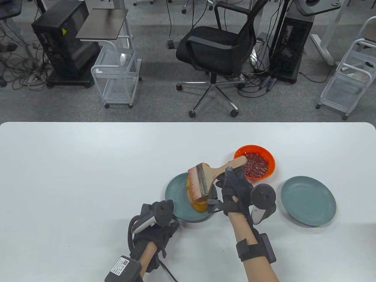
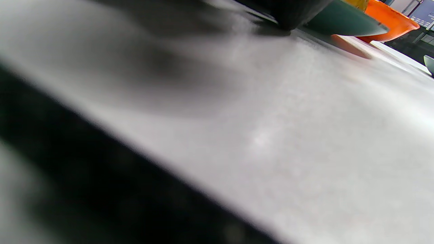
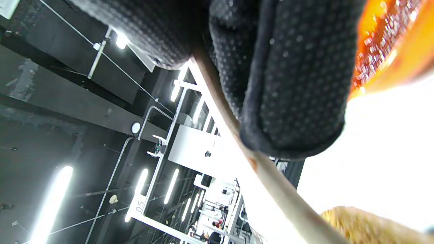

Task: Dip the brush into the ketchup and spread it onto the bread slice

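My right hand (image 1: 232, 191) grips the wooden handle of a wide brush (image 1: 202, 179) and holds its red-stained bristles over a bread slice (image 1: 199, 205) on a teal plate (image 1: 176, 196). The bristles lie close over the bread; I cannot tell if they touch it. An orange bowl of ketchup (image 1: 255, 162) stands just behind the hand and also shows in the right wrist view (image 3: 386, 47). My left hand (image 1: 155, 229) rests on the table at the plate's near left edge. In the left wrist view the plate's rim (image 2: 342, 23) and the orange bowl (image 2: 393, 22) show at the top.
A second teal plate (image 1: 307, 200) sits to the right of my right hand, with nothing on it. The white table (image 1: 88, 176) stretches wide to the left. Behind the table stand an office chair (image 1: 217, 50) and wire carts.
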Demonstrator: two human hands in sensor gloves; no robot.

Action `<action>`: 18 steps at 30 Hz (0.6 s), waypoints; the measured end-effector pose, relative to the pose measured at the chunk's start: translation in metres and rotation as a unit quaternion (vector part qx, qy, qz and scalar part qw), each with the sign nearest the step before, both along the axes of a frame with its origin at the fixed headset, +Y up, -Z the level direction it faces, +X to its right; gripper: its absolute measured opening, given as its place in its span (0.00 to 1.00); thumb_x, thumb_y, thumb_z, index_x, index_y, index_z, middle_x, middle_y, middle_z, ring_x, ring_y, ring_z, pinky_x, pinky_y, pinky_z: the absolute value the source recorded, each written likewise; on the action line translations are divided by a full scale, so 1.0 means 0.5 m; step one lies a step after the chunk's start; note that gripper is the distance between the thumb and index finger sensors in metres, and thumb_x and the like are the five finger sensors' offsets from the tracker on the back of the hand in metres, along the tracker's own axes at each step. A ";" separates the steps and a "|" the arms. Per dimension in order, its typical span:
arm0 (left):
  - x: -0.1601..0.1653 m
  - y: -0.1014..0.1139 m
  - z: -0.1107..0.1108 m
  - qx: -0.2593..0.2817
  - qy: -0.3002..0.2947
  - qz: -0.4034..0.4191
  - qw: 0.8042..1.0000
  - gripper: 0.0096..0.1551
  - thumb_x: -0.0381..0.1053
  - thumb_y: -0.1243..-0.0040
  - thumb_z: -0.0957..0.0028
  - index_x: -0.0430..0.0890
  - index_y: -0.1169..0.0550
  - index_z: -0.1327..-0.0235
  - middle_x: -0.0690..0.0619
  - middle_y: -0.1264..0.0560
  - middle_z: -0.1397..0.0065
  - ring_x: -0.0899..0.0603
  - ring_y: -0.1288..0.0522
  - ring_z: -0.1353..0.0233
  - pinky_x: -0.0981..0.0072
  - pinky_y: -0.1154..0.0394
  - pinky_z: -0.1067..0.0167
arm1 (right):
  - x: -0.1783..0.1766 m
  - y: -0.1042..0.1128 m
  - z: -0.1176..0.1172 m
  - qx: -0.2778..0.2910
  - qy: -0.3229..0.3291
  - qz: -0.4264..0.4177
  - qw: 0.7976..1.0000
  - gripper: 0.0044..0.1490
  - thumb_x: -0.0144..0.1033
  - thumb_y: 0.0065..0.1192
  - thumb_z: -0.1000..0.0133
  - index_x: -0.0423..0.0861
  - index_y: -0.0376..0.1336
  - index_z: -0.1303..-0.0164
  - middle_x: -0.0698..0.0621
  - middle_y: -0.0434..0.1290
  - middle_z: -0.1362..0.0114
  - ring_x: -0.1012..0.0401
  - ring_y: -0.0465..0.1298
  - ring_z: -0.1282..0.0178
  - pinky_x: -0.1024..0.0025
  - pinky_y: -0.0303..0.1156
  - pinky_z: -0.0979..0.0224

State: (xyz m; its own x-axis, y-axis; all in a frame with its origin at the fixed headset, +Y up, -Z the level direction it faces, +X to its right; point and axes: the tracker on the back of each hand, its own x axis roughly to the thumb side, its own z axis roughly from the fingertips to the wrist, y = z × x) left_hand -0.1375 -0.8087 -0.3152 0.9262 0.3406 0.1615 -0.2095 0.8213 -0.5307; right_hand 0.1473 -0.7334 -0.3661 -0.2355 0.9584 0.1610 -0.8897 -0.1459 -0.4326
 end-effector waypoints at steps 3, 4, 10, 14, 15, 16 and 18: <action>0.000 0.000 0.000 -0.001 -0.001 0.002 1.000 0.44 0.56 0.56 0.28 0.45 0.67 0.22 0.40 0.63 0.17 0.31 0.67 0.20 0.37 0.62 0.31 | -0.003 0.000 0.000 0.003 -0.005 0.029 1.000 0.32 0.30 0.65 0.41 0.24 0.63 0.34 0.25 0.76 0.46 0.40 0.88 0.57 0.62 0.90 0.62; 0.000 0.000 0.000 -0.002 -0.001 0.002 1.000 0.43 0.56 0.56 0.28 0.45 0.67 0.22 0.40 0.63 0.17 0.31 0.67 0.20 0.37 0.62 0.31 | 0.004 0.000 0.000 0.005 -0.015 0.047 0.999 0.32 0.30 0.65 0.41 0.24 0.63 0.34 0.25 0.76 0.46 0.40 0.88 0.57 0.62 0.90 0.62; 0.000 -0.001 0.000 -0.003 -0.001 0.002 1.000 0.43 0.56 0.57 0.28 0.45 0.67 0.22 0.40 0.63 0.17 0.31 0.67 0.20 0.37 0.62 0.31 | 0.067 0.035 0.004 0.053 -0.072 0.115 0.989 0.33 0.31 0.64 0.41 0.24 0.63 0.35 0.26 0.76 0.46 0.41 0.89 0.57 0.63 0.91 0.62; 0.000 -0.002 0.001 0.000 -0.001 0.001 1.000 0.44 0.56 0.56 0.28 0.45 0.68 0.22 0.40 0.63 0.17 0.31 0.67 0.20 0.37 0.62 0.31 | 0.109 0.076 0.010 0.084 -0.103 0.131 0.983 0.32 0.31 0.64 0.41 0.25 0.62 0.33 0.26 0.76 0.44 0.40 0.88 0.56 0.62 0.90 0.61; 0.000 -0.002 0.000 0.000 -0.002 0.000 1.000 0.44 0.56 0.57 0.28 0.45 0.68 0.22 0.40 0.63 0.17 0.31 0.67 0.20 0.37 0.62 0.31 | 0.117 0.084 0.010 0.089 -0.107 0.132 0.981 0.32 0.31 0.64 0.41 0.25 0.62 0.33 0.26 0.76 0.44 0.40 0.88 0.55 0.62 0.90 0.61; 0.000 -0.002 0.000 -0.001 -0.002 0.000 1.000 0.44 0.56 0.57 0.28 0.46 0.68 0.22 0.40 0.63 0.17 0.31 0.67 0.20 0.37 0.62 0.31 | 0.129 0.097 0.011 0.094 -0.111 0.135 0.980 0.32 0.31 0.64 0.41 0.25 0.62 0.33 0.26 0.76 0.44 0.40 0.88 0.55 0.62 0.90 0.60; -0.001 -0.002 0.000 -0.002 -0.002 0.000 1.000 0.44 0.56 0.57 0.28 0.46 0.68 0.22 0.40 0.64 0.17 0.31 0.67 0.20 0.37 0.63 0.31 | 0.150 0.120 0.006 0.100 -0.114 0.158 0.976 0.32 0.31 0.64 0.41 0.26 0.62 0.33 0.26 0.75 0.43 0.40 0.88 0.55 0.61 0.90 0.59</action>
